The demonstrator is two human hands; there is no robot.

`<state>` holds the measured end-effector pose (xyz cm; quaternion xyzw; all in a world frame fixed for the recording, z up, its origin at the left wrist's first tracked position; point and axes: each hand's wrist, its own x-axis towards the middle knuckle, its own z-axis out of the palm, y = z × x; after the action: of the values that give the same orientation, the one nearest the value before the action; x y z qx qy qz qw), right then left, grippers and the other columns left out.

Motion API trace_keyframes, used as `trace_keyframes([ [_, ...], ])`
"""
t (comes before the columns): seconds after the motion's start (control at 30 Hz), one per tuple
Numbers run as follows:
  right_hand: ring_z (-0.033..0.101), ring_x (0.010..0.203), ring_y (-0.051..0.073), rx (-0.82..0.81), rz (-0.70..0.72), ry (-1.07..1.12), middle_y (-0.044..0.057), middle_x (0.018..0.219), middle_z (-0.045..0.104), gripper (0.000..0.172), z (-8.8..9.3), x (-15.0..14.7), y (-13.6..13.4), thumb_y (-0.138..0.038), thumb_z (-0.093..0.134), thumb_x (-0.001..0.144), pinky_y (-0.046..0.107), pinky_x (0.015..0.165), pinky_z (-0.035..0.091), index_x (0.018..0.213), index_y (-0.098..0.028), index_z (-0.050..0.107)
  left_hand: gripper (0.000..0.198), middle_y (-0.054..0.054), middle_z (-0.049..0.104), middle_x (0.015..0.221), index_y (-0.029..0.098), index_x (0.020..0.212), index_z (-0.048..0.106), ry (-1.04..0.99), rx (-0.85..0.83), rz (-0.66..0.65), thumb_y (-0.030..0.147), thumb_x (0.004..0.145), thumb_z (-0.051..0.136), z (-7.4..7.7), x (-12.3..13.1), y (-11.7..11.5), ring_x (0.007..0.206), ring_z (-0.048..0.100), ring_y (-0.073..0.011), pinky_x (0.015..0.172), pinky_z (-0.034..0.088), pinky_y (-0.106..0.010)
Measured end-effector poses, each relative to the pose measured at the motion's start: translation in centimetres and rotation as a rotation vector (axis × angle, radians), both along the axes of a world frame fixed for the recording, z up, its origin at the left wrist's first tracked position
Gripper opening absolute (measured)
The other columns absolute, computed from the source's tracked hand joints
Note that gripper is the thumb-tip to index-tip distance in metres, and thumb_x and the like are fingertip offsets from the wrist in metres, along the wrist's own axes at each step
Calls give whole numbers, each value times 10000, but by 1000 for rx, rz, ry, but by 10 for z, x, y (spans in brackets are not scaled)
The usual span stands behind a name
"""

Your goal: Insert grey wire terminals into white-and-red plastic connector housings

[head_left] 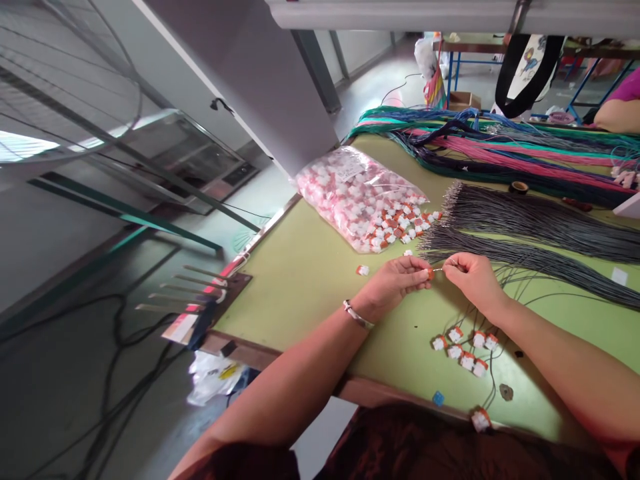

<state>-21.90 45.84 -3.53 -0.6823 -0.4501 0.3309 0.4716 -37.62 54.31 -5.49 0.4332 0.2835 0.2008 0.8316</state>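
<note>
My left hand (400, 277) pinches a small red-and-white connector (430, 273) above the green table (300, 280). Facing it, my right hand (473, 275) pinches the end of a thin dark wire (520, 283) at the connector. Both hands are closed. A bundle of grey wires (525, 247) lies just behind them. Several connectors with wires attached (465, 348) lie in front of my right wrist, and one more (481, 420) sits at the near edge. A single loose connector (363, 270) lies left of my left hand.
An open clear bag of red-and-white connectors (357, 193) spills onto the table behind my hands. Pink, teal and blue wire bundles (500, 150) cover the far side. A metal comb rack (200, 293) juts off the left corner. Another person's arm (617, 113) shows far right.
</note>
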Motion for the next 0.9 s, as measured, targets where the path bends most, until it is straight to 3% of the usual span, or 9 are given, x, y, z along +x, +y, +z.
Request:
trace_keyframes([
  [0.3, 327, 469, 76, -19, 18, -73, -38, 490, 446, 166, -4, 0, -1, -303, 525, 654, 221, 456, 247, 596, -158, 580, 359, -6, 661, 677, 102, 788, 642, 18, 62, 9, 274, 555, 854, -3, 1, 1, 605, 623, -86, 595, 458, -193],
  [0.57, 329, 474, 76, 20, 79, -155, -42, 494, 428, 163, -11, 0, -2, -296, 510, 695, 223, 471, 253, 604, -167, 551, 404, -22, 664, 578, 100, 764, 631, 174, 299, 48, 366, 547, 844, -4, 6, -3, 544, 610, -100, 584, 485, -223],
  [0.77, 301, 491, 73, -33, 161, -4, -46, 516, 418, 210, -8, 6, 1, -350, 535, 705, 221, 470, 237, 631, -160, 583, 432, -32, 670, 588, 96, 808, 645, 113, 254, -47, 441, 602, 803, -8, 5, 1, 501, 580, -73, 521, 439, -180],
  [0.9, 298, 498, 69, -41, 126, 56, -56, 519, 413, 186, -5, 8, 3, -344, 572, 656, 217, 480, 250, 643, -159, 586, 426, -35, 670, 597, 96, 814, 649, 107, 238, -60, 439, 610, 799, -11, 3, 4, 512, 586, -74, 532, 444, -180],
])
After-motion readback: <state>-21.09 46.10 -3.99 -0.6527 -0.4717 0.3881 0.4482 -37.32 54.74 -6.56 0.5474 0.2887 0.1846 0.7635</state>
